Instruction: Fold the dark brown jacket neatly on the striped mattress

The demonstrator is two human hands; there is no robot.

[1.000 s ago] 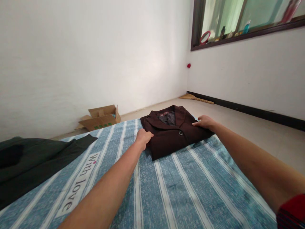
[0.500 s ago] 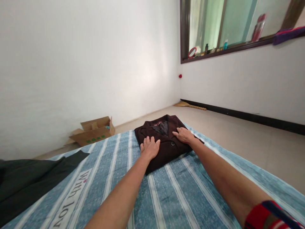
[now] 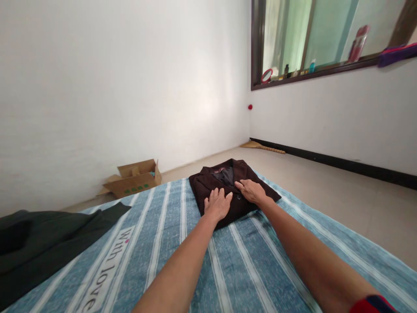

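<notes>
A dark brown jacket (image 3: 205, 180), folded into a compact block with its collar away from me, lies near the far edge of a blue-and-white striped bedspread (image 3: 163, 243). My left hand (image 3: 219, 204) rests on the front of the jacket, fingers spread and pressing lightly. To its right, my right hand (image 3: 251, 191) lies flat on the jacket beside the lapel, its fingers stretched toward the collar. A button shows partly by my right hand. Neither hand grips the cloth.
A dark green garment (image 3: 65, 234) is spread on the bed at left. On the floor beyond stands an open cardboard box (image 3: 133, 180). A hand broom (image 3: 262, 147) lies by the wall corner. Small bottles and a round red mirror (image 3: 267, 76) stand on the window sill.
My left hand has slid right across the jacket, closer to my right hand. My right hand has stayed by the lapel. The view has shifted slightly.
</notes>
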